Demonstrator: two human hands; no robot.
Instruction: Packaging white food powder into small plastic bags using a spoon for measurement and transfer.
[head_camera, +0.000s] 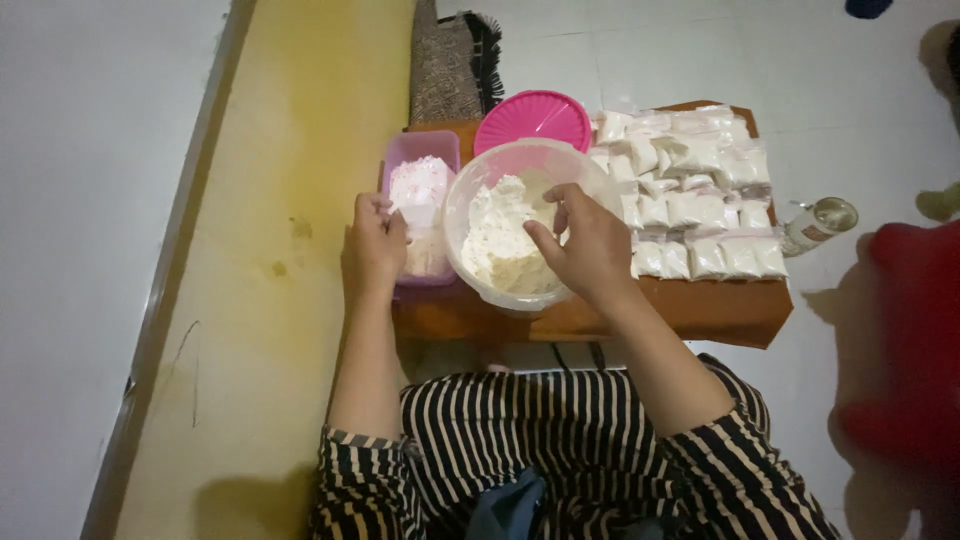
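A round clear plastic bowl (470, 200) holds a heap of white powder (500, 245) on a low wooden table (700, 310). My right hand (590, 245) reaches into the bowl over the powder, fingers pinched on what looks like a small spoon handle. My left hand (373, 245) rests with curled fingers on a small clear bag at the edge of a pink rectangular container (425, 150) holding white and pink powder. Several small sealed bags of white powder (695, 205) lie in rows on the table's right half.
A pink round lid (533, 118) lies behind the bowl. A small can (818, 225) lies on the white floor tiles right of the table. A red blurred object (905, 340) is at the right. A patterned mat (445, 60) lies beyond the table, a yellow strip to the left.
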